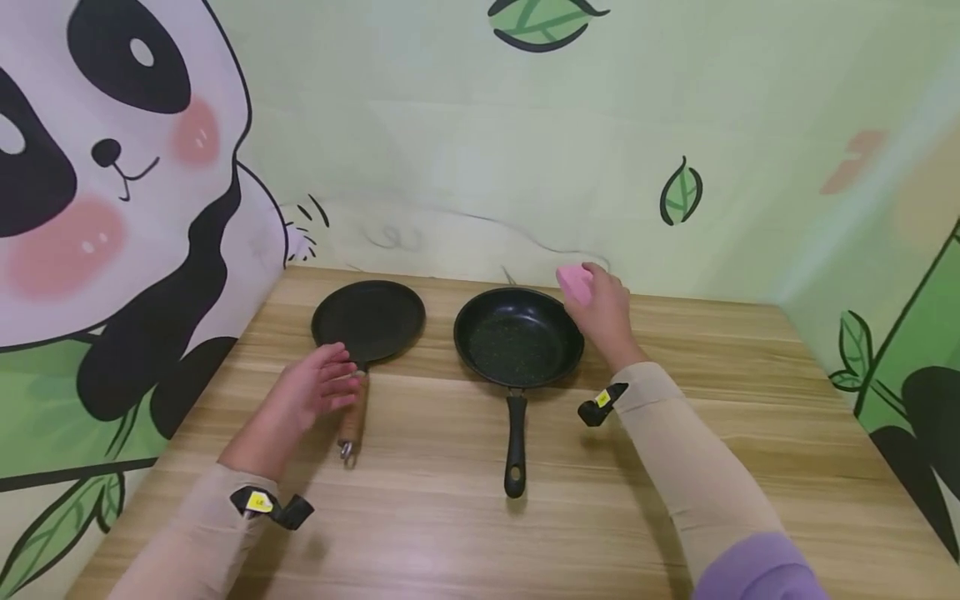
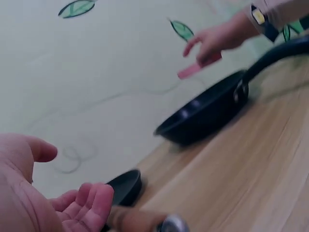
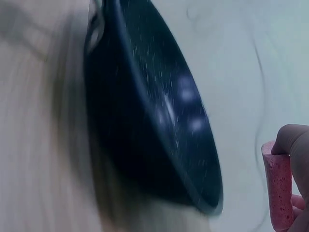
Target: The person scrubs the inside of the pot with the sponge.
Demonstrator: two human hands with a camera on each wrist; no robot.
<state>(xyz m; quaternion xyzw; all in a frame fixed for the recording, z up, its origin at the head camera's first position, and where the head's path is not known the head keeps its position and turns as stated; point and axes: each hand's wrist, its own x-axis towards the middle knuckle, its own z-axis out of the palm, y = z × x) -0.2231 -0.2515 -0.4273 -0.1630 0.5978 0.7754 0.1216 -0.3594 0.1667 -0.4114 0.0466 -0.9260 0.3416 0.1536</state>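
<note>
On my head feed, the pink sponge [image 1: 572,283] sits in the right hand [image 1: 606,312], at the far right edge of the deep pan [image 1: 517,337]. From that hand, the middle of the pan lies to the left and a little closer to the wearer. The pan's long axis follows its black handle [image 1: 515,442], which points back along the table [image 1: 435,517] toward the person. I make the right hand clearly the nearer one to it. The left hand [image 1: 311,392] is over by the flat pan [image 1: 369,317], its fingertips overlapping the wooden handle [image 1: 356,421] in this view.

From the left wrist, I see that thumb well apart from loosely bent fingers, with nothing in the palm. The wooden handle shows just past the fingers; I can't tell whether they touch it.

From the right wrist, I see fingers curled on the sponge, pinching it, with a gap between it and the rim. The deep pan is blurred here, so I read that gap only roughly.
</note>
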